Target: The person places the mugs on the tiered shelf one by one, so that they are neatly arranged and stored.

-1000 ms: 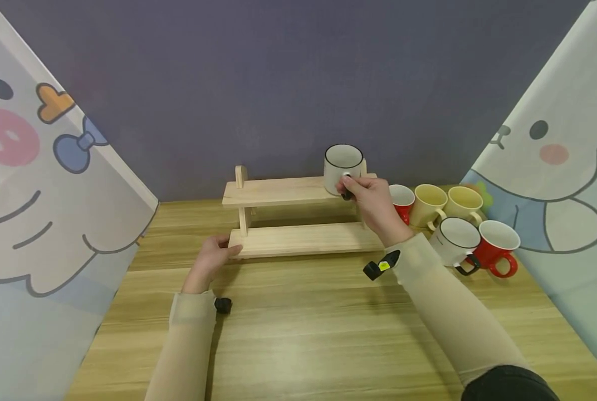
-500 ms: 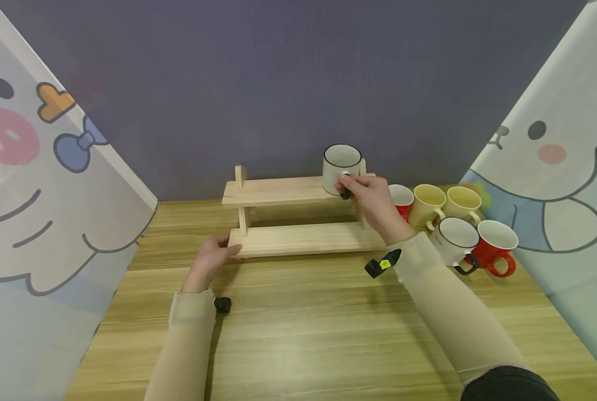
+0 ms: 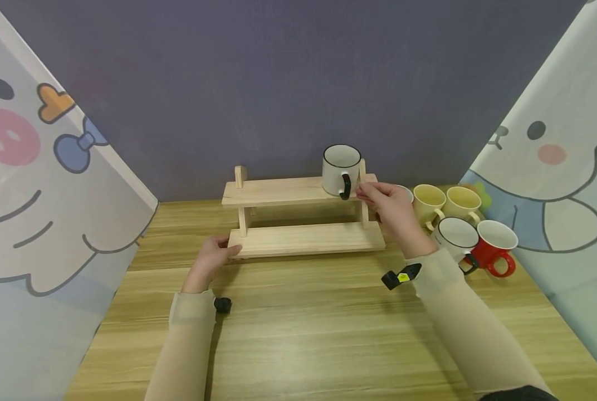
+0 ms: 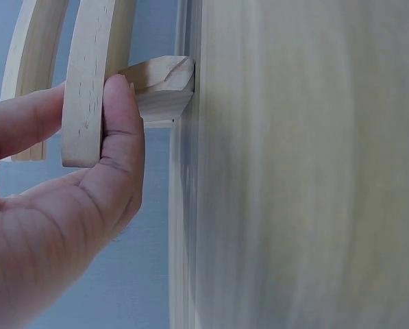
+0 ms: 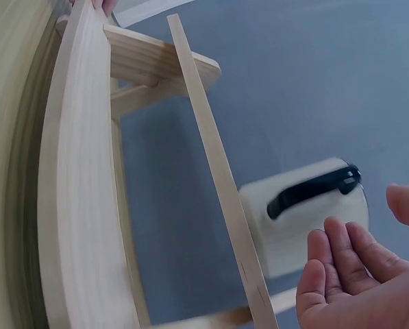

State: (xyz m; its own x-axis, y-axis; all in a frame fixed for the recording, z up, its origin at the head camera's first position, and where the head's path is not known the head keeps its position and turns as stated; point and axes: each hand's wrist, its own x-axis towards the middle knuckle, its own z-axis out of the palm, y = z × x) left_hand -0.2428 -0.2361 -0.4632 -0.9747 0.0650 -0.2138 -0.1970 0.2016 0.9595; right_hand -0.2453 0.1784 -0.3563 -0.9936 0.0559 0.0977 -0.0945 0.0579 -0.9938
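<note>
A white mug (image 3: 336,174) with a black rim and black handle stands upright on the right end of the upper shelf of a two-tier wooden rack (image 3: 303,238). My right hand (image 3: 391,209) is just right of the mug, apart from its handle. In the right wrist view the fingers (image 5: 358,253) are loosely bent, thumb away from them, with nothing between. My left hand (image 3: 210,259) pinches the left end of the lower shelf board (image 4: 84,103) between thumb and fingers, as the left wrist view shows.
Right of the rack, on the wooden table (image 3: 288,334), stand two yellow mugs (image 3: 425,203), another white mug (image 3: 454,236) with a black handle, and a red mug (image 3: 494,250). One more mug is mostly hidden behind my right hand. A dark wall (image 3: 278,89) rises behind the rack.
My right hand has let go of the white mug's handle and drawn back to the right. The mug stays on the upper shelf. My left hand has not moved.
</note>
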